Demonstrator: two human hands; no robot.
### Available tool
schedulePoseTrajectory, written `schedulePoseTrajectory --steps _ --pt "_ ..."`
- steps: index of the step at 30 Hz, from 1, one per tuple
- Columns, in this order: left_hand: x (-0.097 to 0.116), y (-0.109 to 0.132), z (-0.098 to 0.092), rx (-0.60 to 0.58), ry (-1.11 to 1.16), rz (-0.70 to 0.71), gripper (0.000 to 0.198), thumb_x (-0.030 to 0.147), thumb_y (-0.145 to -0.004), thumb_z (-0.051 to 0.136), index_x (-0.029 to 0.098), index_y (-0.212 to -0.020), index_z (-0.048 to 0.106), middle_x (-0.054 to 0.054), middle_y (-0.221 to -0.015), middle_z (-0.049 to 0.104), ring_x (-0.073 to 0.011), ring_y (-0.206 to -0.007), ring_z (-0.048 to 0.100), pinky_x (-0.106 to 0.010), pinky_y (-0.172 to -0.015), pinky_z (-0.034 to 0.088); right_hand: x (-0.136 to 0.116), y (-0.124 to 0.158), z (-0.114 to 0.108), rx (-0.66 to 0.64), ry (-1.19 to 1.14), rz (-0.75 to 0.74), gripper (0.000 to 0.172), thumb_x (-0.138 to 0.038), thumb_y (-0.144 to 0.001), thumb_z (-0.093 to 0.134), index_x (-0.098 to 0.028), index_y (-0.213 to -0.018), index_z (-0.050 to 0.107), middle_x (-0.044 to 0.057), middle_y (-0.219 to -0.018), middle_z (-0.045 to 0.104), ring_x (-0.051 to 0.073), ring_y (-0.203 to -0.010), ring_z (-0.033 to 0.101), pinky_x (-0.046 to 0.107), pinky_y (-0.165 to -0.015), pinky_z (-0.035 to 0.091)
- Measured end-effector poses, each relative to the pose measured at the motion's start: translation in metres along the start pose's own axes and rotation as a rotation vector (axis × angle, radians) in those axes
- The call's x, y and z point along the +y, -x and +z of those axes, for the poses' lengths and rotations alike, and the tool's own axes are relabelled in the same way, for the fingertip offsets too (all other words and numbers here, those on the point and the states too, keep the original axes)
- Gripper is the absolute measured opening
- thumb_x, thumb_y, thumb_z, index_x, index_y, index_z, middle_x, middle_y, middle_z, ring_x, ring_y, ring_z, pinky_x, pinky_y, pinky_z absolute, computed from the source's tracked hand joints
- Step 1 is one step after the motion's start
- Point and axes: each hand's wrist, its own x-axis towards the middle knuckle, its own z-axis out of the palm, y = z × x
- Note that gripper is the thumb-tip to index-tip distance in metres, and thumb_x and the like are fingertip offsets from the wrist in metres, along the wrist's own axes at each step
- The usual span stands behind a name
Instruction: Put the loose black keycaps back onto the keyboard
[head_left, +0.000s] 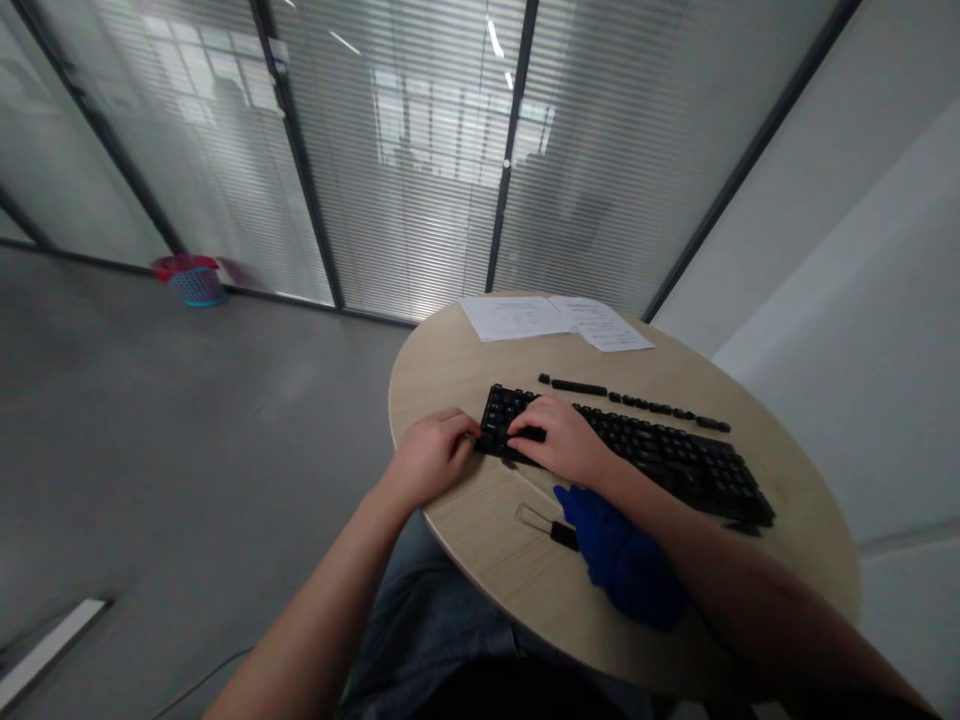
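A black keyboard (637,440) lies slantwise on the round wooden table. My left hand (435,455) grips its left end, thumb and fingers closed at the near corner. Over the left block of keys, my right hand (562,437) has thumb and forefinger pinched on a black keycap, mostly hidden by the fingers. Behind the keyboard runs a line of loose black keycaps (645,403), with one long bar-shaped keycap (578,387) among them. A wire keycap puller (564,535) with a black handle rests near the table's front, partly beside a crumpled blue cloth (626,560) under my right forearm.
Printed paper sheets (517,318) lie at the table's far edge (435,318). A red and blue basket (196,282) stands on the floor by the glass partition at the left. A white wall rises at the right.
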Motion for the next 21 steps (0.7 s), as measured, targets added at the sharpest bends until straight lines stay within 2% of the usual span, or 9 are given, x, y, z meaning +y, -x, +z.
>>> schedulePoseTrajectory --steps 6,12,21 --pt "0.001 -0.001 -0.001 -0.010 -0.007 -0.015 0.022 0.009 -0.084 0.052 0.020 -0.087 0.071 -0.003 -0.087 0.071 -0.0182 -0.081 0.065 -0.029 -0.072 0.048 0.001 0.003 0.009 -0.012 0.046 -0.049 0.011 -0.017 -0.078 0.085 -0.023 -0.085 0.078 0.001 -0.087 0.079 0.022 -0.089 0.067 0.040 -0.089 0.044" --pt "0.001 0.000 -0.001 -0.009 -0.005 -0.016 0.022 0.008 -0.084 0.052 0.020 -0.086 0.071 -0.003 -0.087 0.071 -0.0183 -0.082 0.065 -0.029 -0.074 0.048 -0.003 0.004 0.016 -0.002 0.097 -0.118 0.006 -0.020 -0.084 0.080 -0.023 -0.088 0.079 0.002 -0.089 0.080 0.022 -0.089 0.065 0.042 -0.094 0.041" --pt "0.002 0.000 -0.003 -0.007 0.004 -0.025 0.023 0.011 -0.085 0.051 0.020 -0.087 0.072 -0.003 -0.088 0.071 -0.0183 -0.082 0.065 -0.030 -0.074 0.049 -0.006 0.005 0.014 -0.002 0.097 -0.103 0.005 -0.019 -0.086 0.077 -0.023 -0.089 0.079 0.001 -0.090 0.080 0.021 -0.086 0.064 0.040 -0.090 0.042"
